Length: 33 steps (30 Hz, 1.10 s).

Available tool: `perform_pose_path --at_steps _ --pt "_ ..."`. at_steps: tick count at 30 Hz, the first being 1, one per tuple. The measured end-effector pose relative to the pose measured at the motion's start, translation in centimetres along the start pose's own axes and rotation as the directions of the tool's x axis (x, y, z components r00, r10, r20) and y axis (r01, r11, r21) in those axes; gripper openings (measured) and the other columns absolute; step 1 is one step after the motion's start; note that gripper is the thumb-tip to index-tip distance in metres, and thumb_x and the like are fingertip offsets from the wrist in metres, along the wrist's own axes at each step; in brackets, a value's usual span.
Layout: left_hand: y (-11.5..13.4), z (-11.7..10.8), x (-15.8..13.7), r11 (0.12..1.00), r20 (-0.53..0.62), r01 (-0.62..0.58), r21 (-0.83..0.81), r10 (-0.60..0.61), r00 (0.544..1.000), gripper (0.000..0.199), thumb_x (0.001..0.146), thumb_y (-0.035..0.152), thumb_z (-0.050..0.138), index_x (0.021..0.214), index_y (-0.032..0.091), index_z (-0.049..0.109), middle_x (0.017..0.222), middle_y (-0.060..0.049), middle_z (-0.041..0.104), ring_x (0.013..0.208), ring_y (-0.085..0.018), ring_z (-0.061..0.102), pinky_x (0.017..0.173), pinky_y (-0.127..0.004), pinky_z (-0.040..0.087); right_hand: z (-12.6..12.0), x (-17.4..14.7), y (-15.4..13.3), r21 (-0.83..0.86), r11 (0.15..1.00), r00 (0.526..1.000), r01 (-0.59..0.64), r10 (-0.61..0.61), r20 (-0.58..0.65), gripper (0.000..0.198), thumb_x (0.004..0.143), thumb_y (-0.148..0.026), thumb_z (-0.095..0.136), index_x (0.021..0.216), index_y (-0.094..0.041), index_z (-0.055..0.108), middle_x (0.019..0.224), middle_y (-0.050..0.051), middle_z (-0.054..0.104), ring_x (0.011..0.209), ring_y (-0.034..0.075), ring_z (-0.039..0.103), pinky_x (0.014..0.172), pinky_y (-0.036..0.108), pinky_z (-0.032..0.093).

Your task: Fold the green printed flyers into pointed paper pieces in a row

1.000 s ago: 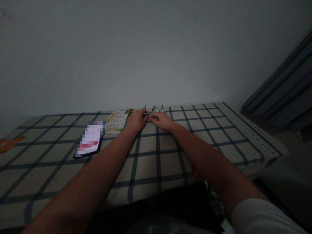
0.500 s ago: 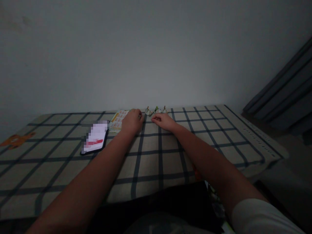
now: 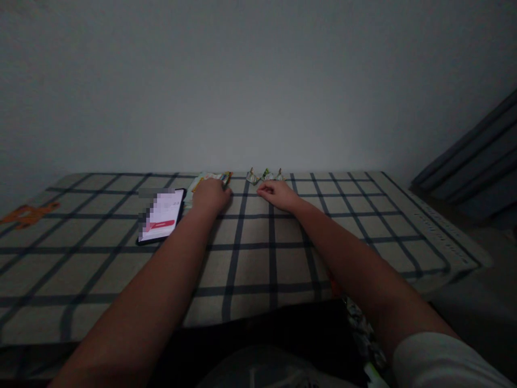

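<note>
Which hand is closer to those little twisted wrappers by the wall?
Right. The right hand is just in front of the wrappers; whether it touches them is unclear. The left hand is farther off, to their left, over the printed packet.

A plain wall (image 3: 258, 86) of greyish colour stands behind the worktop (image 3: 254, 267) and fills the upper part of the view. The worktop reaches close to this wall and carries a pale cloth (image 3: 379, 229) with dark crossing stripes and lettering along its right border. At the right, a dark grey curtain (image 3: 480, 148) hangs in folds. The light is dim, and the lower right corner is very dark.
</note>
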<state>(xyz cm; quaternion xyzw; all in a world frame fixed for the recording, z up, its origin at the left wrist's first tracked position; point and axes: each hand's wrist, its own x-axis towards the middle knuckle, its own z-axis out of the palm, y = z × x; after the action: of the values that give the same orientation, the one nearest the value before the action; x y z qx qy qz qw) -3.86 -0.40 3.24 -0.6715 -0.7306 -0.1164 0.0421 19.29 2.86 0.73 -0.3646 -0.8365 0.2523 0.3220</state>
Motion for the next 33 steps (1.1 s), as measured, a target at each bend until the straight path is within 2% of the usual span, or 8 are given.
perform_pose_path --at_steps 8,16,20,25,29,31,33 --pt "-0.2 0.2 0.4 0.997 -0.021 -0.025 -0.071 0.024 0.999 0.031 0.088 0.032 0.059 0.099 0.014 0.083 0.102 -0.02 0.076 0.096 -0.035 0.071 0.083 -0.043 0.055 0.0 0.1 -0.1 -0.013 1.0 1.0 -0.01 0.011 0.007 0.016 0.092 -0.025 0.06 0.091 -0.014 0.072 0.089 0.007 0.073 0.08 0.017 0.063 0.076 0.029 0.046" --pt "0.0 0.0 0.4 0.982 -0.11 -0.023 -0.189 0.002 0.994 0.025 0.086 0.027 0.06 0.089 0.015 0.082 0.092 -0.02 0.076 0.09 -0.037 0.071 0.084 -0.047 0.053 0.1 0.2 -0.1 -0.04 0.999 1.0 -0.021 0.021 -0.003 0.015 0.092 -0.023 0.061 0.091 -0.013 0.073 0.089 0.006 0.073 0.08 0.016 0.062 0.076 0.028 0.045" --pt "0.3 -0.6 0.2 0.969 -0.236 -0.047 -0.242 -0.011 0.972 0.022 0.086 0.03 0.062 0.087 0.016 0.079 0.098 -0.019 0.075 0.094 -0.036 0.069 0.087 -0.047 0.052 0.1 0.1 -0.1 -0.043 0.999 1.0 -0.022 0.022 -0.001 0.016 0.092 -0.021 0.061 0.093 -0.013 0.074 0.09 0.007 0.073 0.081 0.016 0.062 0.078 0.029 0.045" --pt "0.8 -1.3 -0.3 0.933 -0.426 -0.185 -0.31 0.038 0.904 0.017 0.086 0.03 0.062 0.084 0.018 0.073 0.092 -0.014 0.073 0.088 -0.031 0.067 0.085 -0.043 0.051 0.0 0.1 -0.3 -0.032 0.999 0.999 -0.04 0.04 -0.001 0.016 0.093 -0.022 0.062 0.095 -0.012 0.074 0.091 0.008 0.073 0.081 0.016 0.063 0.079 0.029 0.046" --pt "1.4 -1.6 -1.3 0.836 -0.534 -0.328 -0.439 0.051 0.844 0.011 0.083 0.028 0.063 0.083 0.019 0.069 0.081 -0.007 0.071 0.076 -0.022 0.064 0.077 -0.036 0.051 0.1 0.2 -0.1 0.056 0.997 0.998 -0.057 0.058 -0.021 0.013 0.093 -0.022 0.063 0.092 -0.013 0.073 0.089 0.006 0.073 0.08 0.016 0.064 0.079 0.029 0.048" --pt "1.8 -1.5 -1.7 0.751 -0.573 -0.409 -0.518 0.05 0.818 0.01 0.083 0.028 0.062 0.085 0.02 0.067 0.083 -0.004 0.07 0.076 -0.02 0.064 0.073 -0.032 0.051 0.2 0.4 0.2 0.146 0.985 0.993 -0.094 0.102 -0.051 0.013 0.094 -0.024 0.063 0.09 -0.014 0.071 0.088 0.005 0.072 0.077 0.014 0.063 0.076 0.029 0.05" --pt "2.1 -1.2 -1.9 0.651 -0.577 -0.435 -0.621 -0.005 0.816 0.009 0.084 0.03 0.061 0.084 0.021 0.063 0.08 -0.001 0.067 0.074 -0.017 0.063 0.067 -0.028 0.049 0.2 0.6 0.5 0.262 0.956 0.984 -0.135 0.161 -0.081 0.017 0.096 -0.029 0.063 0.09 -0.015 0.07 0.088 0.005 0.072 0.074 0.014 0.063 0.071 0.028 0.052"
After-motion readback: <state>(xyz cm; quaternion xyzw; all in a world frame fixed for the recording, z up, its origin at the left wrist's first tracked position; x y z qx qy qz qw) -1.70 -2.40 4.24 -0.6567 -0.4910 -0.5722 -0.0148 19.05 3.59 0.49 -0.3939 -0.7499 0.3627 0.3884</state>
